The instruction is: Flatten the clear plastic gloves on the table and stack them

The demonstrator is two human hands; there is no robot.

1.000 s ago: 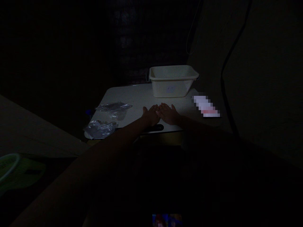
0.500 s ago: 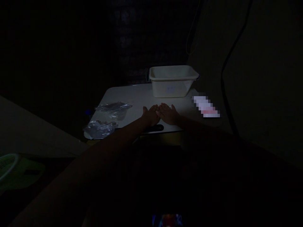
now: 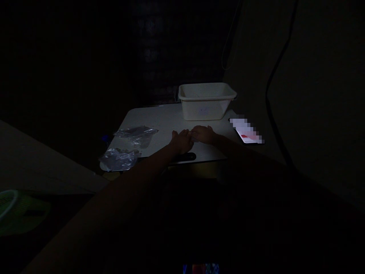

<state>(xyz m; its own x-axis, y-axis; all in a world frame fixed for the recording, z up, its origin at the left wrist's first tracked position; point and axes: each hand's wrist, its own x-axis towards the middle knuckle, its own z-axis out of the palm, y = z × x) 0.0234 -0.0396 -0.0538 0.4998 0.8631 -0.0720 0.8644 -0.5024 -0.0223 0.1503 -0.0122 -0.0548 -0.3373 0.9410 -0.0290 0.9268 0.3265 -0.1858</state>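
My left hand (image 3: 181, 142) and my right hand (image 3: 203, 134) meet over the near part of a white tabletop (image 3: 159, 116). Both are closed, with the fingers curled and the fingertips brought together. A small pale or clear bit (image 3: 195, 137) shows between them, but the dim light hides what it is. The left thumb sticks up on the outer side. To the left of my hands lie crumpled clear plastic bags (image 3: 119, 159), apart from them. Behind my right hand stands a white plastic tub (image 3: 203, 108).
A phone with a lit screen (image 3: 246, 131) lies at the table's right edge. A dark slot (image 3: 186, 156) is in the table's front edge. At the lower left is a green basket (image 3: 25, 213). A dark cable (image 3: 269, 91) hangs along the right wall.
My hands lay flatter, with the fingers stretched out and overlapping. Now the right fingers have curled in against the left ones. The view has shifted slightly; bags and tub stay put.
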